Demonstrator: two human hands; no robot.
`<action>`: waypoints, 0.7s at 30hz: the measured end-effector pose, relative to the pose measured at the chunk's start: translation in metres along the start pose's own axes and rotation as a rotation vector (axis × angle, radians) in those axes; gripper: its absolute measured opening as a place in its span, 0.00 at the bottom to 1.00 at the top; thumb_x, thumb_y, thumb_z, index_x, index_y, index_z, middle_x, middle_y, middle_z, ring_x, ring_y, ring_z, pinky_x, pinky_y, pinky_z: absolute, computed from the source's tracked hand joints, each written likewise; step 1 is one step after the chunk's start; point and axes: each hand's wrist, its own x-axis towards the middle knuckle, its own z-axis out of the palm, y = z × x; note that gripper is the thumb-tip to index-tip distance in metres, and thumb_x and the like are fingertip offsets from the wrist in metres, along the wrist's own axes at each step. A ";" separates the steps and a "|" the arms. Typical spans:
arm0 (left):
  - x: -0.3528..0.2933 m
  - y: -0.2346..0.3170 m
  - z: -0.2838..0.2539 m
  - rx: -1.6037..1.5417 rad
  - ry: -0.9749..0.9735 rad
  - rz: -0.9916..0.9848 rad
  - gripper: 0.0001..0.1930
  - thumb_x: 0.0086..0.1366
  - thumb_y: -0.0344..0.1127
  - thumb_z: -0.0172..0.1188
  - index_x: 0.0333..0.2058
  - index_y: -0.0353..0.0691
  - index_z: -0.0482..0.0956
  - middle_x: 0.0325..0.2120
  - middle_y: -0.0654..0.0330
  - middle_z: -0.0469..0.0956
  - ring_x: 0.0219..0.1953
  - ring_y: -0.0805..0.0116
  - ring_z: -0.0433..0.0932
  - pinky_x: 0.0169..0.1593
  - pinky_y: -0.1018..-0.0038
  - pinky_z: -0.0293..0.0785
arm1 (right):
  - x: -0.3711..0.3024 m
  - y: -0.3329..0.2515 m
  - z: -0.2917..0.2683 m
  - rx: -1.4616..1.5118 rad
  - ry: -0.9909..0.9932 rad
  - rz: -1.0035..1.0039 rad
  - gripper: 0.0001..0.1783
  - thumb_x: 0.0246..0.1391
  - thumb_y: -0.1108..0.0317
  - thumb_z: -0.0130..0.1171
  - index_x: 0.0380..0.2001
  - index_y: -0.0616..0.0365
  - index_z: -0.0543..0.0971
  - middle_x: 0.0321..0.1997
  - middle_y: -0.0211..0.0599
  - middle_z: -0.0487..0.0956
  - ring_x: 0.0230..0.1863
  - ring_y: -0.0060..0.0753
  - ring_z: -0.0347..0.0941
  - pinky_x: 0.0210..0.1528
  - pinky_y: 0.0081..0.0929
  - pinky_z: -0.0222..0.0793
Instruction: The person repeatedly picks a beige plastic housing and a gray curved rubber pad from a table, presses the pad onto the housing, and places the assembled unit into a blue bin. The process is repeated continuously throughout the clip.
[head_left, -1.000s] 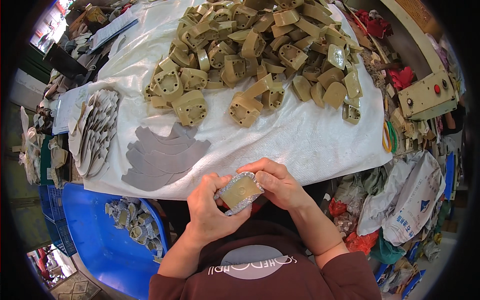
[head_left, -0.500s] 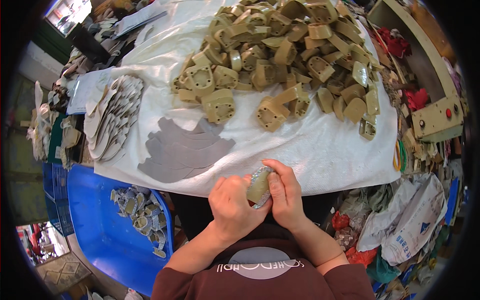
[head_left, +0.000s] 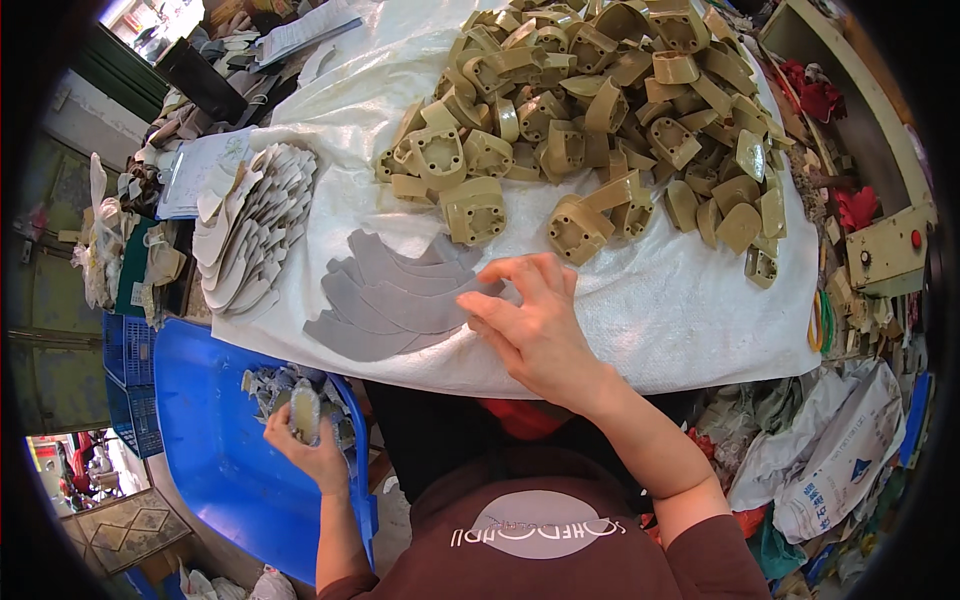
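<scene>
Your left hand [head_left: 318,462] is grasping a tan, oblong moulded block with a silver glittery band around its edge [head_left: 305,412], and you are holding it over the deep blue plastic tub [head_left: 195,470] at your left. Your grip is pressing its sides, fingers left and thumb right, probably so that the broad face is not being covered. Similar glitter-edged pieces [head_left: 262,385] are lying in the tub just beyond, which is likely why the block is being held there; you cannot tell from this view whether it is touching them.

The block's long axis is running roughly away from you, nearly upright in the view, with its tan face turning up toward the camera. Which end is front is not showing clearly.

Your right hand [head_left: 535,325] is arching, released, thumb and fingertips parting over the right end of the thin grey crescent sheets [head_left: 385,300]; contact is not clear. Those sheets are overlapping like a fan on the white-covered desk [head_left: 690,320], perhaps so their edges are lying within easy reach. Their long axes are running mostly left to right, while the heap of bare tan moulded blocks [head_left: 580,110] is sitting farther back.
</scene>
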 end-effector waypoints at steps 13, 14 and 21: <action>0.059 0.127 0.025 -0.144 -0.329 0.563 0.20 0.49 0.23 0.59 0.44 0.33 0.75 0.42 0.50 0.76 0.49 0.52 0.74 0.57 0.60 0.62 | 0.014 0.001 0.026 -0.068 -0.017 0.018 0.06 0.39 0.78 0.55 0.22 0.55 0.75 0.36 0.34 0.68 0.42 0.40 0.62 0.44 0.37 0.54; 0.054 0.121 0.031 -0.100 -0.330 0.553 0.20 0.50 0.22 0.58 0.45 0.33 0.74 0.44 0.50 0.76 0.52 0.52 0.73 0.57 0.59 0.61 | 0.012 0.003 0.024 -0.003 0.041 0.037 0.06 0.39 0.79 0.55 0.22 0.55 0.75 0.36 0.34 0.69 0.41 0.40 0.62 0.44 0.37 0.55; 0.052 0.153 0.021 0.068 -0.320 0.627 0.23 0.53 0.28 0.57 0.49 0.31 0.74 0.47 0.45 0.73 0.51 0.49 0.73 0.57 0.60 0.61 | -0.011 -0.004 -0.039 0.250 0.274 0.273 0.07 0.37 0.78 0.57 0.25 0.56 0.76 0.40 0.39 0.70 0.44 0.44 0.62 0.45 0.40 0.60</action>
